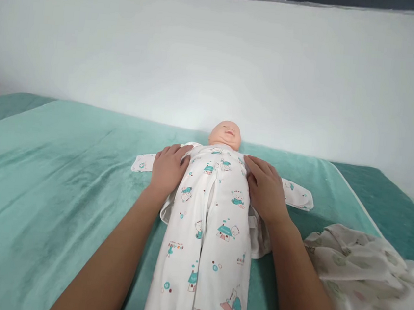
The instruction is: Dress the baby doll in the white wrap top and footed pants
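A baby doll [225,134] lies on its back with its head toward the wall. White baby pants [225,196] printed with cartoon animals and houses stretch over its front from the chest down. Beneath them is a matching baby shirt [297,194], its sleeves spread out to both sides. At the upper left edge of the pants, my left hand [170,167] is closed on the fabric, thumb close to the fingers. My right hand [266,187] grips the opposite edge in the same way. The fingertips are partly hidden against the cloth.
A green plush cover [59,184] spreads under the doll, with a darker green strip [383,203] to the right. Crumpled white printed cloth [367,285] lies beside my right forearm. A white wall [216,67] rises just behind the doll's head.
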Demonstrator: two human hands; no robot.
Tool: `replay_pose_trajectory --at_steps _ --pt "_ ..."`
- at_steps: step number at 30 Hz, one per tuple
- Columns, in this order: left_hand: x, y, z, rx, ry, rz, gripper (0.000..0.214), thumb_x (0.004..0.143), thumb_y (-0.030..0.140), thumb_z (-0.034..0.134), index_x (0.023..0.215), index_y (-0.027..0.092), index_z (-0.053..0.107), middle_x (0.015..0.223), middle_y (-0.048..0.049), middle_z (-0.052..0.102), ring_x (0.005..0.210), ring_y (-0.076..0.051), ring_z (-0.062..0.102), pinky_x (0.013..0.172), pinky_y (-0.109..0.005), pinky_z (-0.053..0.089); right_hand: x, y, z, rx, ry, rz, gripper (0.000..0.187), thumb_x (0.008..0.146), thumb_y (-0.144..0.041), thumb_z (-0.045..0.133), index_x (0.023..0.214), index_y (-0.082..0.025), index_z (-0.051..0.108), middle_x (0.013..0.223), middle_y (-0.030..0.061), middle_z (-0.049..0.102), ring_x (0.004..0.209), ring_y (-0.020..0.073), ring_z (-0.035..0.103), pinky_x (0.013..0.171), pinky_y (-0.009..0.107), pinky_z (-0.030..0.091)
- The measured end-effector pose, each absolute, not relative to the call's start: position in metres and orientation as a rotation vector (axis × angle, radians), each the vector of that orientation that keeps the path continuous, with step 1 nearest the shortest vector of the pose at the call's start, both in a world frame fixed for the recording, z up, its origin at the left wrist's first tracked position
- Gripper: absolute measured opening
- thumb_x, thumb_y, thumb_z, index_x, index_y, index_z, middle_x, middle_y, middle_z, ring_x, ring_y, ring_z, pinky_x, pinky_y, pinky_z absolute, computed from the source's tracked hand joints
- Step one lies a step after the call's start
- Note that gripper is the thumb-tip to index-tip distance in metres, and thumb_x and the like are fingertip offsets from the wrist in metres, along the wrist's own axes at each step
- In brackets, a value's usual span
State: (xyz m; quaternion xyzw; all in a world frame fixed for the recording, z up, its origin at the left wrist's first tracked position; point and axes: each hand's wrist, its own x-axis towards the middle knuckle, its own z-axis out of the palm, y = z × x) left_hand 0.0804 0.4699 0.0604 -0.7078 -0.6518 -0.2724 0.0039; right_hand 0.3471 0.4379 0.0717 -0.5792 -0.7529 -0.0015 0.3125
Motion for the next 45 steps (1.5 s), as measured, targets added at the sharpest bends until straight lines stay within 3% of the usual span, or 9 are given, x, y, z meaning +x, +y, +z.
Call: replay_pose_trajectory --at_steps 7,13,18,23,30,34,38,42,45 --pt "0.060 0.476 0.057 -1.826 -2.297 -0.989 0.036 0.089 0.022 0.048 0.117 0.027 0.070 0.113 -0.0048 0.072 0.103 -0.029 0.066 0.080 -0.039 0.049 0.381 0.452 0.071 -2.007 -1.763 0.104 0.048 0.094 -0.019 0.037 0.128 -0.020 0.071 0.137 0.0079 0.068 0.125 0.0321 0.061 0.106 0.048 0.046" --pt "0.058 0.479 0.055 -2.259 -1.962 -1.112 0.052 0.088 0.009 0.039 0.126 0.027 0.069 0.131 -0.0043 0.065 0.120 -0.023 0.061 0.099 -0.035 0.047 0.355 0.442 0.098 -1.636 -1.685 0.042 0.045 0.092 -0.023 0.044 0.131 -0.020 0.067 0.139 0.0100 0.065 0.131 0.0288 0.057 0.112 0.049 0.043" --pt "0.061 0.479 0.059 -2.236 -2.095 -0.906 0.048 0.094 0.015 0.038 0.128 0.030 0.069 0.126 -0.0040 0.069 0.116 -0.027 0.063 0.098 -0.042 0.046 0.257 0.460 0.144 -1.474 -2.169 0.364 0.035 0.095 -0.027 0.048 0.125 -0.021 0.065 0.128 0.0090 0.070 0.122 0.0242 0.061 0.104 0.040 0.048" --pt "0.058 0.478 0.060 -2.152 -2.209 -0.841 0.044 0.096 0.018 0.038 0.129 0.028 0.067 0.127 -0.0040 0.071 0.118 -0.028 0.063 0.097 -0.041 0.045 0.195 0.493 0.157 -1.681 -2.810 0.151 0.033 0.092 -0.030 0.058 0.120 -0.014 0.063 0.126 0.0174 0.064 0.114 0.0313 0.062 0.091 0.042 0.050" --pt "0.057 0.479 0.063 -1.944 -2.454 -0.921 0.038 0.095 0.022 0.040 0.120 0.027 0.067 0.118 -0.0051 0.075 0.112 -0.028 0.066 0.101 -0.045 0.043 0.218 0.493 0.153 -1.672 -2.894 0.011 0.037 0.090 -0.027 0.060 0.123 -0.010 0.060 0.127 0.0178 0.060 0.114 0.0304 0.061 0.080 0.035 0.050" --pt "0.058 0.481 0.063 -1.938 -2.514 -0.932 0.036 0.094 0.024 0.042 0.120 0.028 0.067 0.110 -0.0050 0.077 0.111 -0.027 0.068 0.105 -0.046 0.039 0.199 0.505 0.157 -1.533 -3.078 0.142 0.032 0.094 -0.030 0.055 0.117 -0.010 0.066 0.120 0.0182 0.066 0.102 0.0290 0.067 0.071 0.033 0.048" --pt "0.059 0.482 0.063 -1.947 -2.509 -0.900 0.035 0.093 0.026 0.045 0.119 0.029 0.068 0.113 -0.0054 0.077 0.113 -0.028 0.067 0.106 -0.046 0.039 0.177 0.518 0.156 -1.466 -3.192 0.252 0.026 0.094 -0.023 0.054 0.109 -0.014 0.073 0.097 0.0125 0.075 0.085 0.0262 0.070 0.066 0.032 0.046" --pt "0.058 0.480 0.064 -1.922 -2.497 -0.937 0.032 0.094 0.028 0.045 0.115 0.028 0.069 0.106 -0.0054 0.078 0.108 -0.028 0.069 0.098 -0.042 0.044 0.182 0.518 0.157 -1.393 -3.178 0.216 0.042 0.095 -0.028 0.056 0.136 -0.028 0.061 0.104 0.0073 0.076 0.087 0.0252 0.071 0.069 0.032 0.045" --pt "0.057 0.479 0.064 -1.859 -2.498 -1.003 0.029 0.094 0.029 0.044 0.112 0.028 0.068 0.102 -0.0052 0.077 0.101 -0.027 0.070 0.086 -0.037 0.048 0.198 0.512 0.166 -1.396 -3.133 0.144 0.040 0.095 -0.030 0.055 0.134 -0.030 0.062 0.104 0.0069 0.075 0.090 0.0260 0.070 0.070 0.033 0.045"
